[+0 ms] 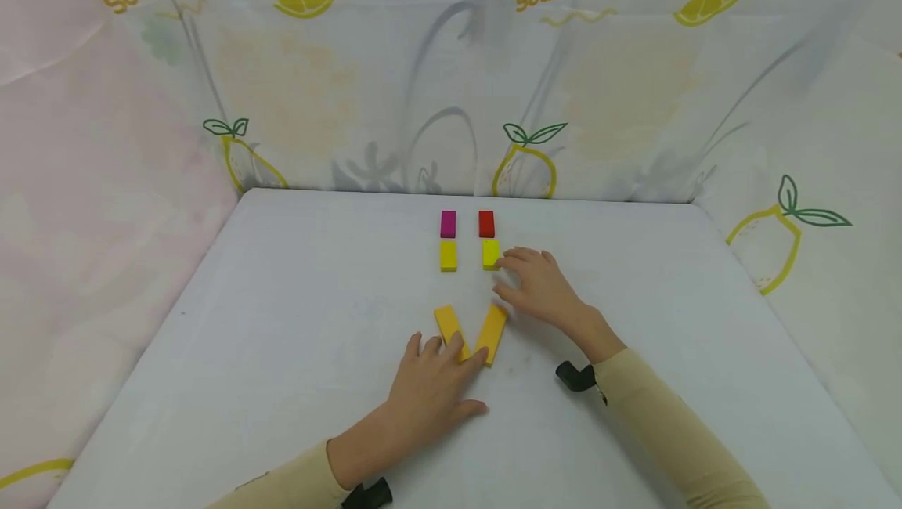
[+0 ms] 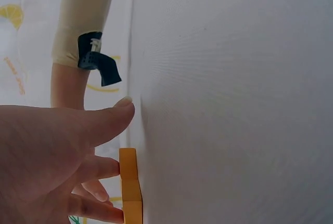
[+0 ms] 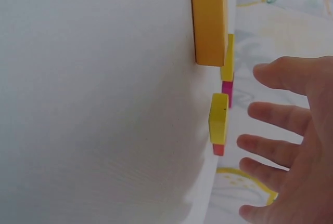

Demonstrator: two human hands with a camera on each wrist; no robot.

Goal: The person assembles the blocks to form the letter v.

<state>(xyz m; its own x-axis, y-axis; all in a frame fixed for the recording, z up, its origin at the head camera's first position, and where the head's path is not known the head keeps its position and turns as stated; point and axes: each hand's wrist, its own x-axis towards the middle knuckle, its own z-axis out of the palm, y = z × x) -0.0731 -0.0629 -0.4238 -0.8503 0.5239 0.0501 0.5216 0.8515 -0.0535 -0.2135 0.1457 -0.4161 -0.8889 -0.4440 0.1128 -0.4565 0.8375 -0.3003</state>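
Two long orange blocks lie on the white table in a V, the left one [image 1: 445, 321] and the right one [image 1: 495, 323] close together at their near ends. My left hand [image 1: 426, 395] rests its fingers on them, thumb held apart; in the left wrist view its fingertips touch the orange side [image 2: 131, 211]. My right hand [image 1: 539, 286] hovers with spread fingers beside a yellow block [image 1: 490, 253], holding nothing, as the right wrist view confirms. A second yellow block [image 1: 448, 256] lies to the left. Behind the yellow pair are a magenta block [image 1: 448, 224] and a red block [image 1: 486, 224].
The white table [image 1: 296, 297] ends at a back wall of printed cloth [image 1: 395, 63] with lemon drawings. More cloth hangs at both sides. A black strap mount [image 1: 575, 377] sticks out at the right wrist, another [image 1: 369, 493] at the left.
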